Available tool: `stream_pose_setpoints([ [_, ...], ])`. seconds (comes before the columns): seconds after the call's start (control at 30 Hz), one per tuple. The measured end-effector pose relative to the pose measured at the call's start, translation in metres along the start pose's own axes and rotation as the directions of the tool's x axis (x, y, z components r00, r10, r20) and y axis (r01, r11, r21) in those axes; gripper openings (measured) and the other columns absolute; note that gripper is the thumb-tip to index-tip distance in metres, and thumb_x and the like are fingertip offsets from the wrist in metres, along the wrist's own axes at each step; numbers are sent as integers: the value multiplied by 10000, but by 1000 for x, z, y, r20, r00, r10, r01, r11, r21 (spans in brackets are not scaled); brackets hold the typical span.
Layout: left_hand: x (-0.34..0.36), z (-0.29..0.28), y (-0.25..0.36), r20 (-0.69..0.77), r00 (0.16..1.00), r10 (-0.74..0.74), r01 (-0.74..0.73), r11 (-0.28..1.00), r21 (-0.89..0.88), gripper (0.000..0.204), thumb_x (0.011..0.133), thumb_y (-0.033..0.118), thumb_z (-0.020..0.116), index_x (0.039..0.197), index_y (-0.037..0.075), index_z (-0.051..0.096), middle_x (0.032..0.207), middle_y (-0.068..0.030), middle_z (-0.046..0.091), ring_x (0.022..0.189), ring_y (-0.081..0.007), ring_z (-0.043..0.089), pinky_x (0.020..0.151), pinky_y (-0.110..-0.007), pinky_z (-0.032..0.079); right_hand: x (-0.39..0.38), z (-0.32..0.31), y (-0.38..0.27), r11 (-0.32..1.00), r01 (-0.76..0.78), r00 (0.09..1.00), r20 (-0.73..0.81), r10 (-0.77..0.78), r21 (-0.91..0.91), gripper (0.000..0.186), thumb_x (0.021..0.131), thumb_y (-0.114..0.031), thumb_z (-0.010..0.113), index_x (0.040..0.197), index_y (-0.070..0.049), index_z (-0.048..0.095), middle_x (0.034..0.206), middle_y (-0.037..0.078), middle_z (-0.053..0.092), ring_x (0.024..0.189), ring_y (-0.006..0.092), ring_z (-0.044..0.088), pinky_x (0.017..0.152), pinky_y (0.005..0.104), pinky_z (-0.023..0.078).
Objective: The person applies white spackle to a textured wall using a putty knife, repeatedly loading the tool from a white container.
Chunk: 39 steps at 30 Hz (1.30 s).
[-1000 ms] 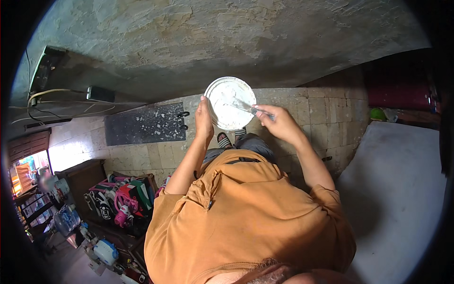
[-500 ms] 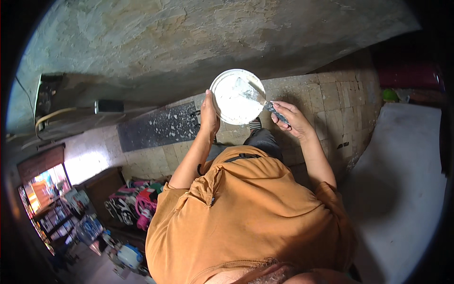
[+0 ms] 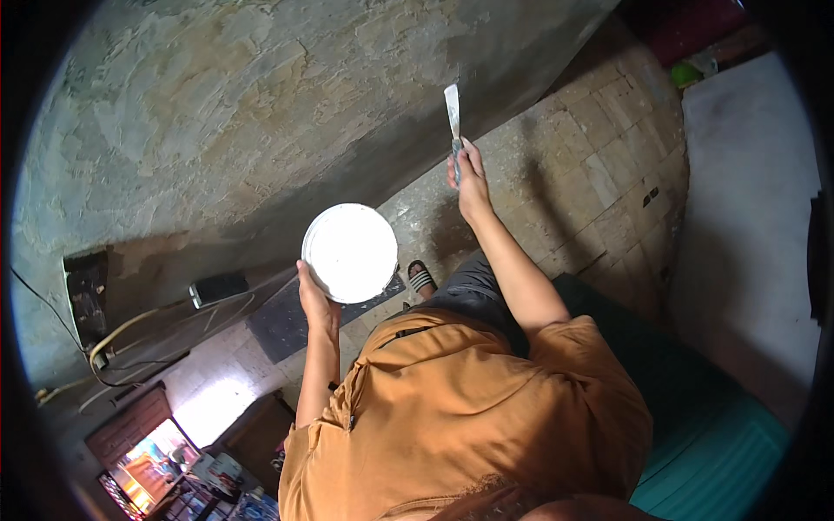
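Observation:
My left hand (image 3: pixel 316 300) grips a round white tub (image 3: pixel 351 253) by its left side. Bright white material shows inside it, too glaring to make out in detail. My right hand (image 3: pixel 470 184) is wrapped round the handle of a putty knife (image 3: pixel 453 111). The blade points up and away from me, with whitish material on it. It is held apart from the tub, in front of the rough, patchy grey plastered wall (image 3: pixel 287 95); whether the blade touches the wall, I cannot tell.
A dark box (image 3: pixel 219 289) and a loose cable (image 3: pixel 130 326) are at the wall on the left. A dark mat (image 3: pixel 278 330) lies on the tiled floor (image 3: pixel 599 165). At right stand a pale flat surface (image 3: pixel 747 217) and a green one (image 3: pixel 712 443). My sandalled foot (image 3: pixel 421 278) shows below.
The putty knife has left the tub and moved up toward the wall in my right hand. The tub has shifted left and nearer. My view has turned.

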<state>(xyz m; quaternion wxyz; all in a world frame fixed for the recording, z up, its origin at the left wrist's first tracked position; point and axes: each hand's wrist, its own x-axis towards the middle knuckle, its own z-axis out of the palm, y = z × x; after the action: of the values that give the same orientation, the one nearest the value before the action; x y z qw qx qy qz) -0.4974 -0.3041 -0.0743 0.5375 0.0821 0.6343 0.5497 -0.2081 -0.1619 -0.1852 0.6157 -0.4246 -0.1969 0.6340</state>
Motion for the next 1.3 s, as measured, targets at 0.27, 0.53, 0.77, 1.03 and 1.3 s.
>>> stream_pose_setpoints([
  [0.27, -9, -52, 17, -69, 995, 66, -64, 997, 35, 610, 1047, 479, 394, 1432, 7, 434, 1422, -149, 522, 1264, -288, 551, 1056, -436, 459, 79, 72, 99, 862, 355, 887, -160, -433, -362, 466, 1057, -223, 470, 1509, -191, 362, 981, 4, 520, 751, 86, 481, 647, 231, 452],
  [0.53, -9, -85, 11, -97, 993, 69, -65, 997, 46, 623, 1030, 487, 415, 1447, 24, 430, 1470, -144, 478, 1312, -311, 505, 1092, -460, 415, 46, 112, 119, 890, 362, 894, -168, -416, -278, 493, 1039, -127, 489, 1505, -130, 329, 947, 32, 494, 677, 89, 494, 584, 255, 517],
  [0.77, -15, -79, 7, -90, 995, 51, -47, 998, 48, 631, 1026, 489, 427, 1449, 21, 428, 1463, -144, 485, 1318, -316, 501, 1095, -466, 413, 82, 127, 75, 947, 319, 920, -228, -320, -42, 509, 1036, -110, 492, 1511, -130, 312, 971, 46, 507, 720, 105, 516, 595, 277, 542],
  [1.03, -26, -81, 4, -95, 995, 23, -22, 1000, 13, 619, 1030, 480, 426, 1442, 18, 435, 1458, -146, 489, 1314, -315, 502, 1087, -467, 417, 49, 125, 96, 918, 352, 901, -200, -385, -180, 521, 1030, -128, 515, 1513, -133, 319, 920, 39, 538, 724, 119, 573, 651, 304, 572],
  [1.3, -25, -74, 1, -57, 997, 48, -46, 998, 36, 608, 1047, 467, 387, 1442, 6, 426, 1451, -150, 494, 1304, -301, 513, 1081, -435, 428, 34, 154, 110, 844, 437, 864, -115, -490, -311, 540, 993, -101, 571, 1492, -78, 366, 841, 53, 570, 623, 113, 585, 570, 289, 519],
])
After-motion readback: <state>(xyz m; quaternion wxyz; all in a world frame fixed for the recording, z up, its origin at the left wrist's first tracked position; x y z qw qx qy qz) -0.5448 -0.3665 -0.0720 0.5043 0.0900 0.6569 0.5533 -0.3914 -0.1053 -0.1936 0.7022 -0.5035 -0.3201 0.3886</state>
